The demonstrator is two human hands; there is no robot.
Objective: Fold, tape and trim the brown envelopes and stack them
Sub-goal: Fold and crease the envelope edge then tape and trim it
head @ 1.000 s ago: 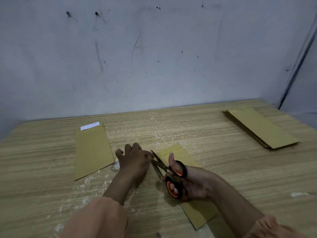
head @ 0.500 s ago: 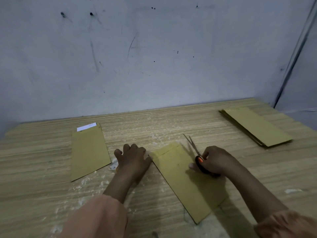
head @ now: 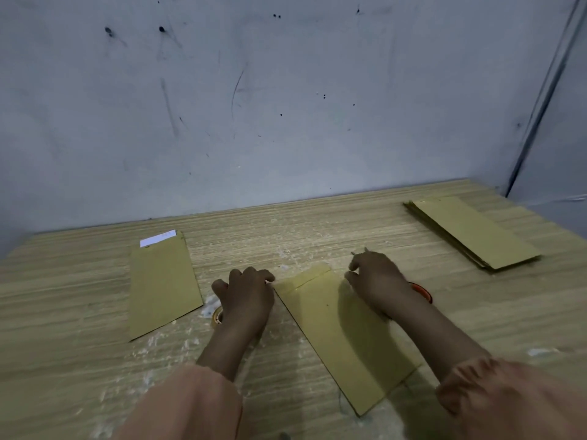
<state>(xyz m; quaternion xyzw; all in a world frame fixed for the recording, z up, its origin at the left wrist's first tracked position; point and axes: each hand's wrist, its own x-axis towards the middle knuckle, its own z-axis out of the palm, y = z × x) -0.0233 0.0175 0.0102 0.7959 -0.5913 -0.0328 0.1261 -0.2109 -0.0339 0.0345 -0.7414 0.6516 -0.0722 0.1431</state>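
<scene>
Left hand (head: 246, 296): curled, knuckles up, over tape roll (head: 218, 316); grip unclear.
Right hand (head: 374, 276): loosely curled, empty.
Envelope (head: 343, 335): flat brown paper rectangle, 6 o'clock.
Scissors (head: 422, 291): orange handle, 3 o'clock of right hand.

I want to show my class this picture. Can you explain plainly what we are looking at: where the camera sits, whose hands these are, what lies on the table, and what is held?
The camera sits on a person's head, looking down at their own hands. No machine is involved. On the wooden table lie a middle envelope, a left envelope with a white slip showing, and a stack of envelopes far right. The left hand rests curled over a tape roll. The right hand is beside mostly hidden orange-handled scissors; whether it holds them is unclear.
</scene>
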